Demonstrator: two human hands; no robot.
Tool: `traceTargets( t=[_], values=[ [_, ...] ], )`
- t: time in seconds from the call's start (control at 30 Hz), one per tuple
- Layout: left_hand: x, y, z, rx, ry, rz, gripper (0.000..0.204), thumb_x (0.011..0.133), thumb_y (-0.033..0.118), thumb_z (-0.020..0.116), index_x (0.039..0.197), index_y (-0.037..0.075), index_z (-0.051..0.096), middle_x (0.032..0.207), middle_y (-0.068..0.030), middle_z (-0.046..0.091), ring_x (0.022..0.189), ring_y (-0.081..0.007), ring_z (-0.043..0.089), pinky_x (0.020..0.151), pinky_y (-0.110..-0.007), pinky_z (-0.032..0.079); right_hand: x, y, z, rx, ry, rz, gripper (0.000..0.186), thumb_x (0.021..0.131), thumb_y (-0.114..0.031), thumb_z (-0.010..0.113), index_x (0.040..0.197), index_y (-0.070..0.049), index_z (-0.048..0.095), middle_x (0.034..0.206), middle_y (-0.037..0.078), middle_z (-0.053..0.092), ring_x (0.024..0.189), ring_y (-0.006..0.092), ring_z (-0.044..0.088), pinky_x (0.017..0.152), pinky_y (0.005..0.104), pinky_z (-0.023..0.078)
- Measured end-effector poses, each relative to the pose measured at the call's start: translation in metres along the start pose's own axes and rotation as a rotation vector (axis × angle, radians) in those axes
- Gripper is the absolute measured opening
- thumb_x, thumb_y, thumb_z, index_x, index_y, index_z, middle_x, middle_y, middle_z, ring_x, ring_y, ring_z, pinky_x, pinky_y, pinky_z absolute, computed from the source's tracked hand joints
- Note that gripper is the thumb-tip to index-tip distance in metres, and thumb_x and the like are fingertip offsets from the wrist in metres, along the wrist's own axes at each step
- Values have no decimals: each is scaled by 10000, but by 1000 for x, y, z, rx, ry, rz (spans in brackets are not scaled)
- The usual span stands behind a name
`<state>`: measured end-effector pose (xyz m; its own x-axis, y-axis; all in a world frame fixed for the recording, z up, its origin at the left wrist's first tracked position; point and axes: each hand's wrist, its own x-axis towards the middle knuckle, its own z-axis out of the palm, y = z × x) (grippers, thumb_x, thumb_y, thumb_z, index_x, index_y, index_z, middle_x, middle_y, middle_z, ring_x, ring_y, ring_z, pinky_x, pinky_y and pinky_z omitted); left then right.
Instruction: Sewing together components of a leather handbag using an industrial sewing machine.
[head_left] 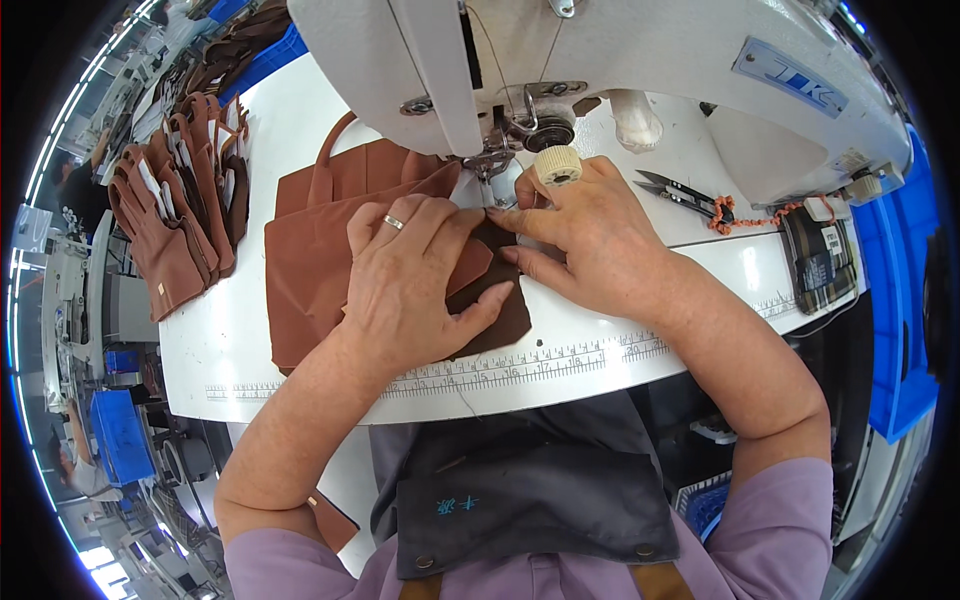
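A reddish-brown leather bag piece (305,270) with handles and a dark brown layer (500,320) lies on the white sewing table (210,345), under the head of a sewing machine (370,50). My left hand (400,275), with a ring, grips and presses the bag piece, fingers curled over it and thumb out over the dark layer. My right hand (595,240) is at the presser foot (490,180), index finger and thumb on the folded edge of the piece. The needle point is too small to make out.
Stacked brown leather pieces (175,220) lie at the left. Black thread snips (680,200) with orange cord and a small device (825,255) lie at the right. Blue bins (885,330) stand right of the table. A ruler strip runs along the front edge. Co-workers (80,460) are at the far left.
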<state>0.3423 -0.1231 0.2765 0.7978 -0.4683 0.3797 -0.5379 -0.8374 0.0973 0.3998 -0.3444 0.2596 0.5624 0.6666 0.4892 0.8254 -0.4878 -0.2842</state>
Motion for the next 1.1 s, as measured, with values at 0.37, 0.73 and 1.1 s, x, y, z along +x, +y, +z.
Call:
traceTargets(
  t=[0.37,0.73,1.1],
  values=[
    [-4,-7,6,-50,-32,44,575,820,397,759,1222,-9,694,1330,-98,633,1152,-281,581,975,-438,365,3,1,2,-63,0,-55,232,809,-208,768,1017,-104,779,933,8,618,878,202,593,808,393,422],
    [6,-20,10,-63,20,67,500,797,304,746,1191,0,706,1277,-94,634,1164,-288,581,992,-436,375,9,-1,8,-122,35,-11,182,811,-222,762,949,-104,773,850,41,622,886,233,584,797,397,438],
    [16,-25,18,-51,69,106,523,803,326,745,1143,-69,705,1212,-142,652,1115,-285,590,1017,-429,420,10,0,7,-227,-2,72,272,841,-210,743,1099,-125,762,1013,15,627,863,209,613,863,395,444]
  ],
)
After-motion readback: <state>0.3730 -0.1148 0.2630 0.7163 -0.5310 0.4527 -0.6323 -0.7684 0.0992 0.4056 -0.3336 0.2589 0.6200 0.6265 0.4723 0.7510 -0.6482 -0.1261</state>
